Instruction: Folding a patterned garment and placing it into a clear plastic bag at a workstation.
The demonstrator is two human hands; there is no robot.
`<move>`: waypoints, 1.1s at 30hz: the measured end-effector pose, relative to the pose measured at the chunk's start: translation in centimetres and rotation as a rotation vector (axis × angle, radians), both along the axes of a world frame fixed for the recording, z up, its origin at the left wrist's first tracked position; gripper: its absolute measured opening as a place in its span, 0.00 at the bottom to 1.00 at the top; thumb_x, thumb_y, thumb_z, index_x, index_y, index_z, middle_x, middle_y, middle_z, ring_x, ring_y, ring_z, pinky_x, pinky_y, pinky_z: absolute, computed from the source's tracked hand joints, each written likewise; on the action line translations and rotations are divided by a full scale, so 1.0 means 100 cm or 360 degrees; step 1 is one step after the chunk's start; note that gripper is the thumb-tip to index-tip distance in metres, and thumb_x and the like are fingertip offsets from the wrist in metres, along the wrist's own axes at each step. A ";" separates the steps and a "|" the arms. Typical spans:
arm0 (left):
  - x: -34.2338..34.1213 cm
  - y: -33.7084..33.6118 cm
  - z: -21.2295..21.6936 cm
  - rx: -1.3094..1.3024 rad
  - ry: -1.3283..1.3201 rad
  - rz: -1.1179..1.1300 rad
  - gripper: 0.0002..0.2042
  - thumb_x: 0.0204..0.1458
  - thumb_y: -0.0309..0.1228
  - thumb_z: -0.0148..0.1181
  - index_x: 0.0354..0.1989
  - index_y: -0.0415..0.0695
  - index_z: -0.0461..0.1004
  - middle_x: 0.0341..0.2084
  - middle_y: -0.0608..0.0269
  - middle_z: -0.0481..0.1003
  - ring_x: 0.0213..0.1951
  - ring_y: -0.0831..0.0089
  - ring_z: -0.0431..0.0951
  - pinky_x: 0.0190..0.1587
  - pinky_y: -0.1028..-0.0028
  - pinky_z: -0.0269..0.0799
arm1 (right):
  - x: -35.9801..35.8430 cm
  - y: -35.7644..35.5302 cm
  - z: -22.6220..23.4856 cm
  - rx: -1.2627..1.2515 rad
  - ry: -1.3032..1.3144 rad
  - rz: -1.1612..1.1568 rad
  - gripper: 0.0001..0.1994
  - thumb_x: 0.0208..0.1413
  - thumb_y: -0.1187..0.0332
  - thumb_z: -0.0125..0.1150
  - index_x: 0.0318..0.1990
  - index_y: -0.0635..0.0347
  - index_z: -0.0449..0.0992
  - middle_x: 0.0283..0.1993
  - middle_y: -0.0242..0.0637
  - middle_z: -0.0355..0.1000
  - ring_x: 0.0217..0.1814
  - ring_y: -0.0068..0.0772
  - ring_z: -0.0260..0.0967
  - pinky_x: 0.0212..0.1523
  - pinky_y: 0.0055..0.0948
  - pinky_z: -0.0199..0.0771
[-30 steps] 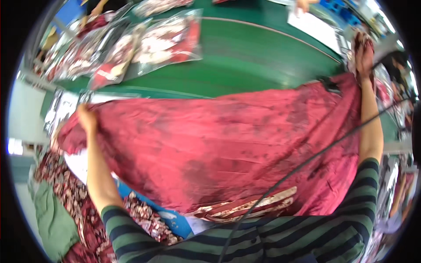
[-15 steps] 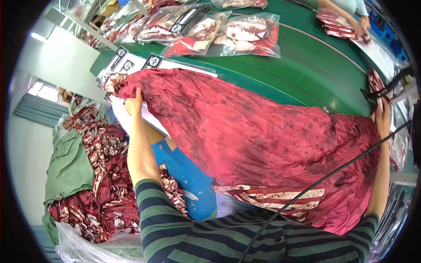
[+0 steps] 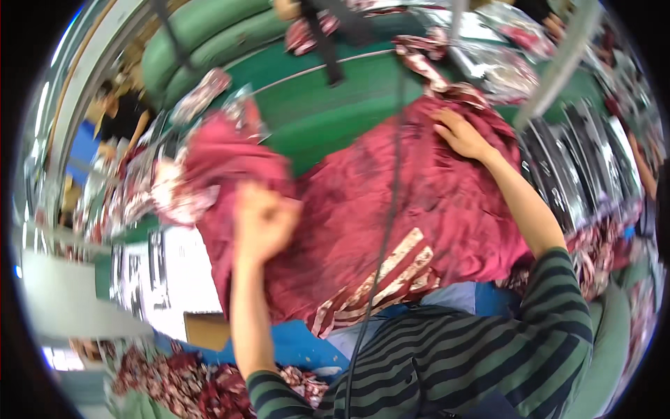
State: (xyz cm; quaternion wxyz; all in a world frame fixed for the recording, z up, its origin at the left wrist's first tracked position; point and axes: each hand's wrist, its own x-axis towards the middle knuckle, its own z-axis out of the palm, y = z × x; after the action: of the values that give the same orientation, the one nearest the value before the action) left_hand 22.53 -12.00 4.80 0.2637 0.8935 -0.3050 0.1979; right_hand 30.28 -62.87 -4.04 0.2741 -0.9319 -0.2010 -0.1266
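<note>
A dark-red garment (image 3: 349,188) with darker blotches and a striped cream-and-red band lies spread and rumpled across the green table in front of me. My left hand (image 3: 262,220) is over its left part, smeared by motion, so its fingers cannot be made out. Bunched cloth with a cream patterned end (image 3: 185,192) lies beyond that hand and is also blurred. My right hand (image 3: 460,133) rests on the far right part, fingers stretched out on the fabric. Above it, a patterned strip (image 3: 422,63) trails away from the garment onto the table.
White sheets and flat packs (image 3: 164,272) lie at left, above an open carton (image 3: 206,329). Dark packaged items (image 3: 572,167) stand in a row at right, by a metal post (image 3: 562,63). Patterned clothes (image 3: 181,384) are heaped at lower left. A black cable (image 3: 382,258) hangs before me. Another person (image 3: 122,115) is at far left.
The view has turned. The garment, stretched between both hands before, now lies lower and bunched at its left end. My right hand has left the far right edge and lies flat on the cloth.
</note>
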 end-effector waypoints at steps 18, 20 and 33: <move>-0.053 0.072 -0.120 -0.0066 0.0390 0.1597 0.27 0.58 0.50 0.61 0.52 0.34 0.75 0.41 0.43 0.80 0.43 0.47 0.80 0.46 0.61 0.75 | -0.008 -0.010 0.028 0.1699 0.0927 -0.1006 0.48 0.49 0.36 0.69 0.69 0.56 0.56 0.54 0.48 0.71 0.32 0.40 0.78 0.26 0.28 0.76; -0.057 0.051 -0.121 0.0135 0.0471 0.1328 0.21 0.62 0.47 0.56 0.44 0.37 0.75 0.34 0.43 0.80 0.38 0.45 0.80 0.41 0.56 0.74 | 0.001 -0.014 0.021 0.1353 0.0834 -0.0970 0.34 0.54 0.50 0.71 0.62 0.59 0.67 0.47 0.43 0.74 0.33 0.32 0.74 0.33 0.27 0.76; 0.011 0.255 -0.119 0.0226 -0.0084 0.1845 0.17 0.70 0.47 0.40 0.45 0.46 0.65 0.30 0.41 0.79 0.31 0.36 0.78 0.32 0.47 0.70 | -0.082 0.007 -0.029 0.0674 0.0254 -0.0011 0.08 0.50 0.80 0.54 0.37 0.61 0.77 0.30 0.32 0.74 0.29 0.28 0.65 0.36 0.29 0.70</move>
State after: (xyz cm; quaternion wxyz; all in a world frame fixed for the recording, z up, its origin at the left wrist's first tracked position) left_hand 23.63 13.51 -7.13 0.0442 0.9248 0.2147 0.3111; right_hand 22.07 -62.18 -6.98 0.4783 -0.8613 -0.1443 -0.0929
